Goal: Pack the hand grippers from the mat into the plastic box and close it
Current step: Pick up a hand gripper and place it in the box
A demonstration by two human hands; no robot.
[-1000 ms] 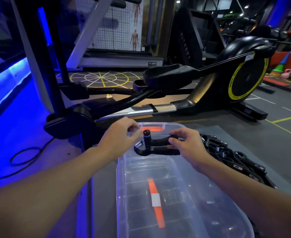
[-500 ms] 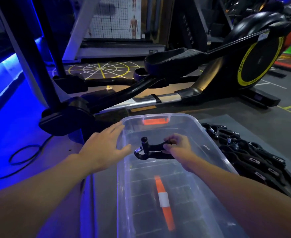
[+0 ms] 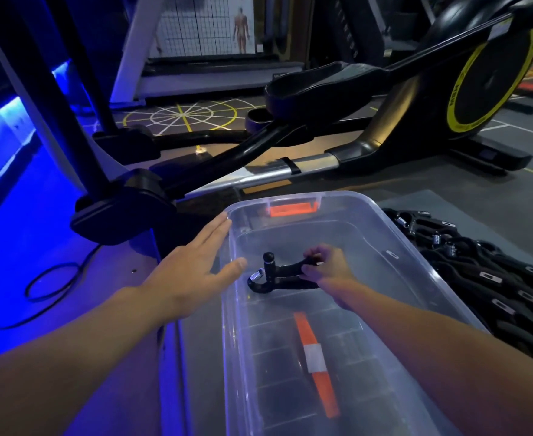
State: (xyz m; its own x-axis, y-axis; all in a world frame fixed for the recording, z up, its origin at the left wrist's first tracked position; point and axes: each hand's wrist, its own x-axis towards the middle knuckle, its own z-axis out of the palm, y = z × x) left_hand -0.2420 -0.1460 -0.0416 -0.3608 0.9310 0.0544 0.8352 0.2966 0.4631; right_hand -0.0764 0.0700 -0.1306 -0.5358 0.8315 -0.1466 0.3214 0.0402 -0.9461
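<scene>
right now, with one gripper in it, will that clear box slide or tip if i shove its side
It probably slides easily: the plastic box looks thin-walled and is nearly empty, with one hand gripper inside, so it is likely light. Tipping seems unlikely, since it is long, wide and low. The walls may flex a little under a push.

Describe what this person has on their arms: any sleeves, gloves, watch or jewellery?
Nothing worn shows. The left forearm and right forearm are bare up to the picture's edge: no sleeves, gloves, watch or wristband. No rings that I can make out.
</scene>
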